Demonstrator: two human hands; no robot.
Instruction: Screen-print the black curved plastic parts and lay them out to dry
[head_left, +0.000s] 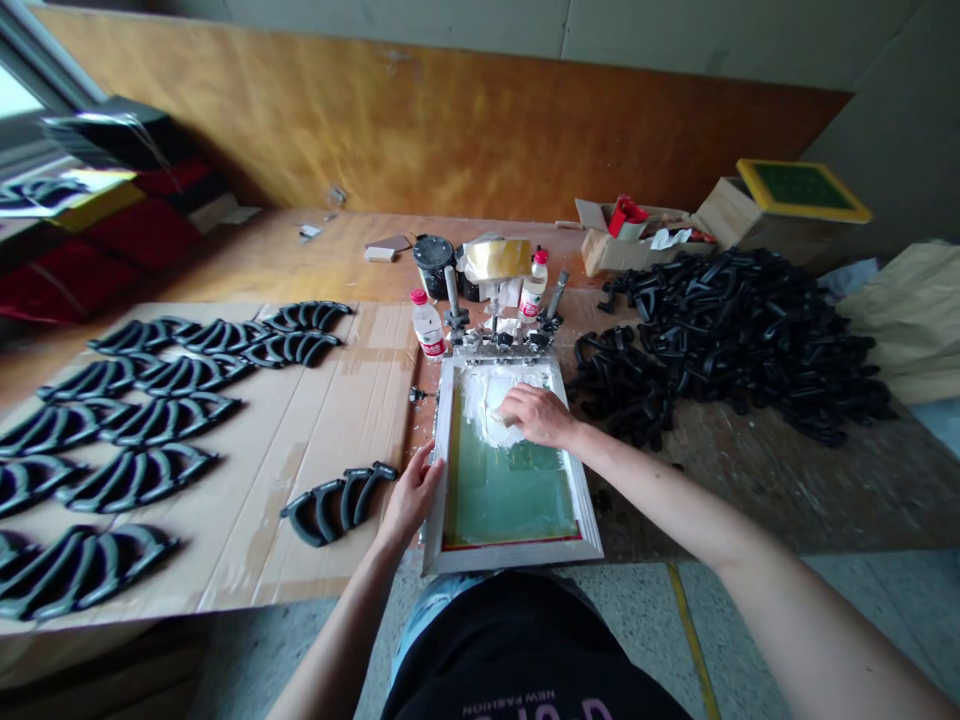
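Note:
A screen-printing frame point(589, 505) with a silvery rim and a green mesh lies in front of me, its far end at a metal clamp point(499, 345). White ink point(484, 395) is smeared over the far part of the mesh. On that ink my right hand point(536, 413) is closed around a small tan squeegee point(507, 416), mostly covered by the fingers. My left hand point(412, 490) touches the frame's left rim, fingers stretched out along it. Just left of that hand, a fan-shaped row of black curved plastic parts point(322, 510) rests on cardboard.
More rows of black parts point(150, 475) cover the cardboard sheet point(360, 400) at left. A large heap of black parts point(742, 330) lies at right. Two red-capped bottles point(429, 325) and a black tub point(433, 262) stand behind the frame. An opened carton point(600, 245) sits at the back right.

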